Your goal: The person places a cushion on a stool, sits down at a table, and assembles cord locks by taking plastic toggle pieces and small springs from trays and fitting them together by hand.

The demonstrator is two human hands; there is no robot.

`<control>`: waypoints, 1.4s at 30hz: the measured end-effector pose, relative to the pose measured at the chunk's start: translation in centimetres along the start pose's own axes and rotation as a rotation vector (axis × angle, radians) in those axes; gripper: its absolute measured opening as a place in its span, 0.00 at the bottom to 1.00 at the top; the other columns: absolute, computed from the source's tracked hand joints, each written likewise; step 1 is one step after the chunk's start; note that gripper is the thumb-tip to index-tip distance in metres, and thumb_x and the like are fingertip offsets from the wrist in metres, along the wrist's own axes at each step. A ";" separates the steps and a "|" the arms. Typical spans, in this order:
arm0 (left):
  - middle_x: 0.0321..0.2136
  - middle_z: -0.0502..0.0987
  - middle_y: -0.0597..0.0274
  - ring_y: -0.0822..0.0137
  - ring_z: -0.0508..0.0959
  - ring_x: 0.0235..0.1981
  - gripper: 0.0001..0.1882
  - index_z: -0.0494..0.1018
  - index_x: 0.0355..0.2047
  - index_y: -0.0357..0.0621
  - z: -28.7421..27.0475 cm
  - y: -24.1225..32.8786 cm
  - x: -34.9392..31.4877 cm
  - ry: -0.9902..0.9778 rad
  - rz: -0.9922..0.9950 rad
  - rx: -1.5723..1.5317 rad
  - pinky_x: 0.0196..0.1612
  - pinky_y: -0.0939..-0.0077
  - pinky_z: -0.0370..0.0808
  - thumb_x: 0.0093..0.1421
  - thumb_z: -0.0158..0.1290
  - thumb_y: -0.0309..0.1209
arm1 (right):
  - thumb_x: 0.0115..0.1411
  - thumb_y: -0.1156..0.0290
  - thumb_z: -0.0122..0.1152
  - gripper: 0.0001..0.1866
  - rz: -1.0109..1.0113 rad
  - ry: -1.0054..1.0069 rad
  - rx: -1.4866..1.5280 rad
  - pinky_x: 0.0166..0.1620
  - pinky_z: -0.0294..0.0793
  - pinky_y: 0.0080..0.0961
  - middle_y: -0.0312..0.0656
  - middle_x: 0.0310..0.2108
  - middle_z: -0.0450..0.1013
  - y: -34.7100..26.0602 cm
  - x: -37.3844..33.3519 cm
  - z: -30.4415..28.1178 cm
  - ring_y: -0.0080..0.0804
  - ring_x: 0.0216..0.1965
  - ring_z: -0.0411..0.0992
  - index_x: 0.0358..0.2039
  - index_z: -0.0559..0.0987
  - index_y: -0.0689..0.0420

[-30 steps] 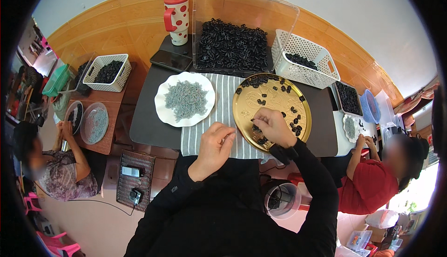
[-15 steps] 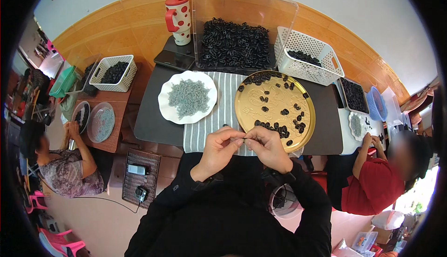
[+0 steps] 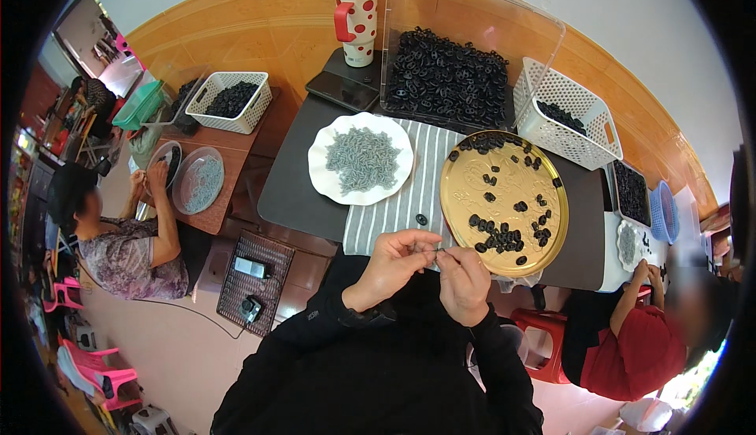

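My left hand point(image 3: 394, 268) and my right hand point(image 3: 465, 284) meet in front of the table's near edge. Thumbs and fingertips are pinched together around something small, dark and thin, mostly covered by the fingers. Just beyond the left fingers, a black oval piece point(image 3: 422, 219) lies on the grey-and-white striped cloth point(image 3: 358, 230). To the right, a round gold tray point(image 3: 465, 191) bears scattered black oval pieces point(image 3: 504, 238). A white wavy-rimmed plate point(image 3: 319, 163) holds a heap of small grey rod-like pieces point(image 3: 362, 159) on the left.
Behind stand a clear bin point(image 3: 551, 33) of black pieces, a white perforated basket point(image 3: 579, 140), a spotted tumbler point(image 3: 358, 29) and a phone point(image 3: 340, 91). One person point(image 3: 130, 254) works at a brown table on the left, another point(image 3: 630, 333) on the right. A red stool point(image 3: 543, 344) is beside me.
The whole view has swung, so the table appears farther right. My hands are still pinched together, slightly left relative to the tray. The black piece on the cloth, mostly hidden before, now shows fully.
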State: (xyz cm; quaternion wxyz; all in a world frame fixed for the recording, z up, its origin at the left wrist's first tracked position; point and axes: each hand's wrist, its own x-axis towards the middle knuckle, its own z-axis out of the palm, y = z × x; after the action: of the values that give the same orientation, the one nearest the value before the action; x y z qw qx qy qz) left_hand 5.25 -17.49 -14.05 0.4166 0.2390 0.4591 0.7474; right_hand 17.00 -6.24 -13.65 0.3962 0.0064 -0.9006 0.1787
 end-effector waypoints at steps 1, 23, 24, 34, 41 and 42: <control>0.29 0.77 0.68 0.82 0.73 0.23 0.13 0.76 0.45 0.36 -0.1 0.0 -0.1 0.014 0.022 0.001 0.25 0.89 0.70 0.58 0.54 0.19 | 0.47 0.86 0.62 0.15 0.189 0.064 0.158 0.32 0.70 0.26 0.45 0.31 0.70 -0.5 0.1 0.3 0.37 0.29 0.70 0.38 0.76 0.64; 0.27 0.73 0.53 0.50 0.71 0.34 0.05 0.77 0.27 0.36 -7.5 7.0 3.6 0.451 0.398 1.707 0.37 0.60 0.67 0.49 0.56 0.23 | 0.58 0.84 0.57 0.03 0.868 0.304 0.923 0.34 0.70 0.16 0.39 0.30 0.74 -1.4 0.0 1.7 0.21 0.28 0.72 0.34 0.76 0.66; 0.27 0.73 0.52 0.50 0.71 0.34 0.05 0.77 0.27 0.35 -7.6 6.8 3.9 0.436 0.407 1.688 0.37 0.60 0.67 0.49 0.55 0.23 | 0.58 0.84 0.57 0.03 0.868 0.307 0.919 0.34 0.70 0.16 0.39 0.30 0.74 -1.3 -0.1 1.7 0.21 0.28 0.72 0.34 0.76 0.66; 0.26 0.75 0.51 0.48 0.73 0.34 0.02 0.74 0.22 0.35 -8.7 6.0 5.0 0.463 0.550 1.355 0.37 0.58 0.70 0.47 0.53 0.18 | 0.58 0.83 0.57 0.02 0.811 0.278 0.899 0.31 0.69 0.15 0.39 0.29 0.74 -1.1 -1.0 1.9 0.20 0.26 0.72 0.33 0.76 0.66; 0.23 0.77 0.51 0.60 0.78 0.22 0.02 0.74 0.23 0.33 -8.6 5.3 4.6 0.506 0.506 1.037 0.28 0.71 0.74 0.45 0.54 0.18 | 0.57 0.84 0.58 0.03 0.830 0.262 0.925 0.30 0.70 0.14 0.39 0.29 0.75 -1.7 -1.0 1.7 0.19 0.26 0.72 0.33 0.77 0.65; 0.23 0.78 0.51 0.64 0.77 0.21 0.02 0.74 0.23 0.33 -8.4 5.5 4.4 0.510 0.451 1.019 0.27 0.75 0.73 0.46 0.54 0.18 | 0.57 0.84 0.58 0.03 0.829 0.263 0.924 0.30 0.70 0.14 0.39 0.29 0.75 -1.8 -1.0 1.7 0.19 0.26 0.72 0.33 0.77 0.65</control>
State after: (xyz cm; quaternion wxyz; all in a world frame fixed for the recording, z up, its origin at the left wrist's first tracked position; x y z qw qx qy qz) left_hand -5.53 -19.11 -13.18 -0.0413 0.3131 0.7820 0.5374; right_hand 16.76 -8.56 -14.84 0.3578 -0.1943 -0.6021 0.6868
